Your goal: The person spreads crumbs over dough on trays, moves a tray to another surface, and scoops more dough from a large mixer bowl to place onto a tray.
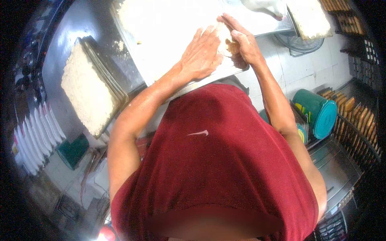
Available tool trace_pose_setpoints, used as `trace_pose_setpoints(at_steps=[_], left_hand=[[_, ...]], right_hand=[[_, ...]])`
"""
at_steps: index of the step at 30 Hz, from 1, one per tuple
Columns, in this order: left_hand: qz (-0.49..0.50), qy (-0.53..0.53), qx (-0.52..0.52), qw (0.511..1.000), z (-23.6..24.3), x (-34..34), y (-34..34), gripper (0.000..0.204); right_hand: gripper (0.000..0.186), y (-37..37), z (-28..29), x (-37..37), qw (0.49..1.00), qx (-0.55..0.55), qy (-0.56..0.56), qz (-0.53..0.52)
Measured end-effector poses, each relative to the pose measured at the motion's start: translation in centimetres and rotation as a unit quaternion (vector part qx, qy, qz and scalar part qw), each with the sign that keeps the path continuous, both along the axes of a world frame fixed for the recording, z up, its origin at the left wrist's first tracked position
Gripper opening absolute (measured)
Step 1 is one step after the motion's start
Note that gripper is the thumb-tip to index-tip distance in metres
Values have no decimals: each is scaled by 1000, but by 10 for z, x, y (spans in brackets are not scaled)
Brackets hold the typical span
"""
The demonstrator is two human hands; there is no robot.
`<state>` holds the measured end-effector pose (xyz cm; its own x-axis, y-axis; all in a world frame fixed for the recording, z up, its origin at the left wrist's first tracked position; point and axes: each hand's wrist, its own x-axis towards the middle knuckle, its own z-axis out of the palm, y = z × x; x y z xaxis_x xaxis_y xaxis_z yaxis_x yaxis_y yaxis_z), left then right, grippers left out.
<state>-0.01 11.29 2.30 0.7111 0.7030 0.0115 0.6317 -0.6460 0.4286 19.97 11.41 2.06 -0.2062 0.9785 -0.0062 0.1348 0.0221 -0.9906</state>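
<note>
We see a pale, doughy lump (223, 40), browner on its lower right part, in the narrow gap between the two hands, near the lower right corner of a glare-washed tray (219, 75). Its long axis seems to run away from the body, though the hands hide its ends. The right hand (246, 45) is the nearer: it curves along the lump's right side, fingers together, but we cannot tell whether it grips. The left hand (202, 53) lies palm down with fingers stretched out, left of the lump; whether it touches, we cannot say. Farther left, on the metal counter (76, 24), we see a pale, crumbly slab (86, 92) beside stacked trays (105, 74). Rightward, past the forearm, stands a green bucket (307, 105) with a teal lid.
</note>
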Motion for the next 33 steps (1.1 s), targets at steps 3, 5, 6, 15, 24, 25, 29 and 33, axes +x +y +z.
trace_pose_setpoints(at_steps=[3, 5, 6, 15, 24, 25, 29, 33], left_hand=[[17, -16, 5, 1000, 8, 6, -10, 62], [32, -22, 16, 999, 10, 10, -16, 62], [38, -24, 25, 999, 8, 12, -18, 61], [29, -30, 45, 998, 1, 15, -29, 63], [100, 12, 30, 994, 33, -33, -40, 68], [124, 37, 42, 991, 38, -50, -40, 68], [170, 37, -4, 985, 41, -82, -50, 72], [241, 43, 42, 969, 44, -101, -65, 72]], right_hand=[[63, -11, -9, 2, 999, 16, 27, -20], [60, -16, -10, 2, 999, 22, 32, -31], [60, -17, -7, 0, 999, 19, 23, -35], [58, -34, -18, 10, 996, 62, -54, -44], [55, -44, 17, -22, 952, 161, -259, 18], [58, -47, 29, -33, 943, 172, -284, 29], [71, -59, 52, -60, 874, 126, -443, 155], [87, -55, 61, -80, 845, 110, -485, 196]])
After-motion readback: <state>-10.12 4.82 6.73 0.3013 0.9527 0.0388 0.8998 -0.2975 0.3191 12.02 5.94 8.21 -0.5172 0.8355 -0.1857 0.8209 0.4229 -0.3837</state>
